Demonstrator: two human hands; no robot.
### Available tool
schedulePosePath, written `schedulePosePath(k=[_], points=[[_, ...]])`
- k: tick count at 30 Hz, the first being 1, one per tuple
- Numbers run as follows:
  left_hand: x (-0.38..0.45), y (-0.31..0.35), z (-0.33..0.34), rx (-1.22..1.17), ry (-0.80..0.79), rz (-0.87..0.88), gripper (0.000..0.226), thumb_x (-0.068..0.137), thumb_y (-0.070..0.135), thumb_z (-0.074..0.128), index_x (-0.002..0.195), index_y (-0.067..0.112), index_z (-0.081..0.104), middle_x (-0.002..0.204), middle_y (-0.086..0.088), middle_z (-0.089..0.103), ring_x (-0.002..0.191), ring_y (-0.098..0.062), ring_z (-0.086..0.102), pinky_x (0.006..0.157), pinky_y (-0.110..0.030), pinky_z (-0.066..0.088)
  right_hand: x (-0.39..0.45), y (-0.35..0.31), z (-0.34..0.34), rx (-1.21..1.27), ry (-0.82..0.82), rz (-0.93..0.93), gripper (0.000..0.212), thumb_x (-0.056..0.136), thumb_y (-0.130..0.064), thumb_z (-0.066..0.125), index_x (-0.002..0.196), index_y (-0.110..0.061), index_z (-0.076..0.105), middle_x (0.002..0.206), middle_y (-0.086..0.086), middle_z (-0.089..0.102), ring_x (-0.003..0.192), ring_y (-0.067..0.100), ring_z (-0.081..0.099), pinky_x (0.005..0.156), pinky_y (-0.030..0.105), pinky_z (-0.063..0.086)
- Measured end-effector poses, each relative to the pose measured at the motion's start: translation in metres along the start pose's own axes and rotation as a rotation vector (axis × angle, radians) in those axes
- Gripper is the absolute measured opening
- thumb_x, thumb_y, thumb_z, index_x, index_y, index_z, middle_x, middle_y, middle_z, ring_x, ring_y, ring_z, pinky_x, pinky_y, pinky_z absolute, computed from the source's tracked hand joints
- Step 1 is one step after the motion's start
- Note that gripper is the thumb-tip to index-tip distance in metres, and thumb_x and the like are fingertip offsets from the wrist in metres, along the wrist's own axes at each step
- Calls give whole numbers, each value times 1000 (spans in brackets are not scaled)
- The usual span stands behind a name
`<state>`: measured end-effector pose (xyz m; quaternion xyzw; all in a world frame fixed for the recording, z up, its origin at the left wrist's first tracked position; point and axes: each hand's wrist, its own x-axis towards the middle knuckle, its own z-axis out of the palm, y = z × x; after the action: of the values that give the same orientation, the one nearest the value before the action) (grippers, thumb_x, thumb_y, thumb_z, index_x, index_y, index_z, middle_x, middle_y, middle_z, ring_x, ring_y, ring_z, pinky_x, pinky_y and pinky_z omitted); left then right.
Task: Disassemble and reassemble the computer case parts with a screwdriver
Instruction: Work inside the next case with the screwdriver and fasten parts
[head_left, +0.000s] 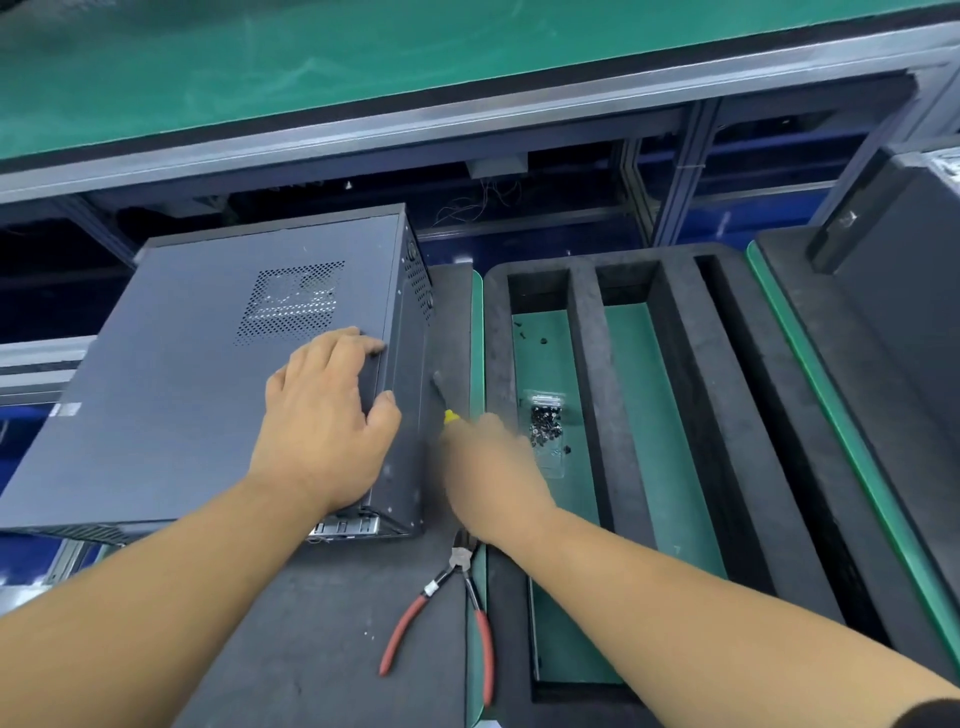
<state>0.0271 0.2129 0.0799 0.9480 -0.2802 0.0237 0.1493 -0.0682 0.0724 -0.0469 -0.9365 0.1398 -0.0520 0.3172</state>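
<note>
**Inspector:** Report the position of the computer case (208, 353).

**Operator:** I see it lying on its side on the dark mat of the bench (311, 623), at the left of my view, with its perforated vent panel facing up. Its rear edge faces the foam tray (587, 364) to the right.

**Inspector:** Left hand?

**Operator:** My left hand (324, 415) rests flat on the top panel near the right edge. The fingers are spread and mostly straight, with the fingertips curling slightly over the edge. It presses the case and grips nothing.

**Inspector:** Right hand?

**Operator:** The right hand (493, 467) is blurred. It is closed around the screwdriver (445, 402), whose yellow handle shows just above the fingers. The dark shaft points up and to the left, toward the case's side face. I cannot tell whether the tip touches the case.

**Inspector:** Other items?

**Operator:** Red-handled pliers (447, 608) lie on the mat below the case, partly under my right forearm. A clear bag of screws (546, 431) lies in the tray's left green compartment, just beside the right hand. A few loose screws (530, 332) lie farther up in the same compartment.
</note>
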Motion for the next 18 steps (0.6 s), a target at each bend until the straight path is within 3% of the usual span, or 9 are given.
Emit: schedulePosePath(k=[3, 5, 9, 14, 18], points=[[1, -1, 0, 0, -10, 2, 46, 89, 37, 52, 134, 30, 47, 148, 4, 44, 137, -22, 36, 112, -51, 29, -5, 15, -17, 360, 183, 183, 32, 99, -18, 42, 118, -30, 64, 109, -1, 53, 91, 12, 56, 84, 25, 47], [0, -1, 0, 1, -15, -2, 49, 87, 41, 47, 135, 30, 47, 147, 5, 44, 137, -21, 36, 113, -50, 29, -18, 33, -31, 461, 320, 259, 29, 99, -24, 41, 111, -38, 64, 109, -9, 58, 100, -3, 54, 86, 14, 40], [1, -3, 1, 2, -9, -3, 52, 85, 45, 43, 135, 30, 48, 147, 6, 44, 136, -19, 36, 112, -49, 30, -50, 78, -55, 402, 345, 298, 21, 100, -24, 53, 100, -44, 58, 99, -22, 61, 94, 2, 59, 71, 17, 40], [2, -3, 2, 5, -6, -2, 50, 86, 44, 45, 135, 30, 48, 146, 7, 44, 135, -20, 36, 112, -50, 30, -52, 104, -56, 240, 319, 252, 16, 101, -18, 55, 104, -33, 60, 97, -17, 59, 92, 1, 55, 71, 23, 40], [3, -4, 3, 19, -6, 5, 48, 88, 41, 48, 135, 30, 48, 147, 6, 44, 136, -20, 37, 112, -50, 30, -31, 99, -50, 84, 252, 203, 13, 101, -18, 54, 108, -26, 62, 102, -7, 59, 84, 15, 58, 72, 34, 46]])
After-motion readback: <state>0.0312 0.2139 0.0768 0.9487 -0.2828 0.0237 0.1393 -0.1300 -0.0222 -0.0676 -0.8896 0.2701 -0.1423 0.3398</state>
